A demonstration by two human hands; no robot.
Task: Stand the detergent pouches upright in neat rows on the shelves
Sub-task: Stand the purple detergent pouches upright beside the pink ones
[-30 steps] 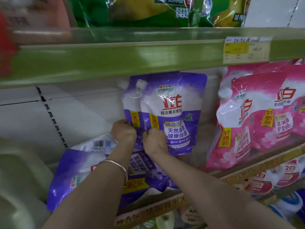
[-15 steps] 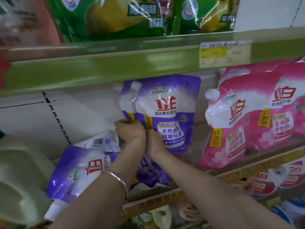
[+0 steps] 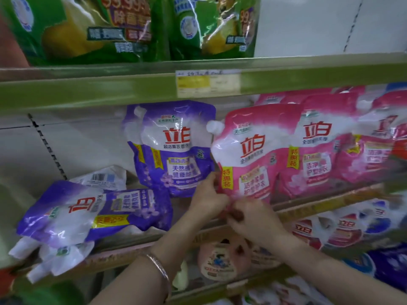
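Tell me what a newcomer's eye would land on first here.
Both hands, the left hand and the right hand, grip the bottom of a bright pink pouch at mid-shelf. Left of it stand upright purple pouches, and further left a purple pouch lying flat hangs over the shelf edge.
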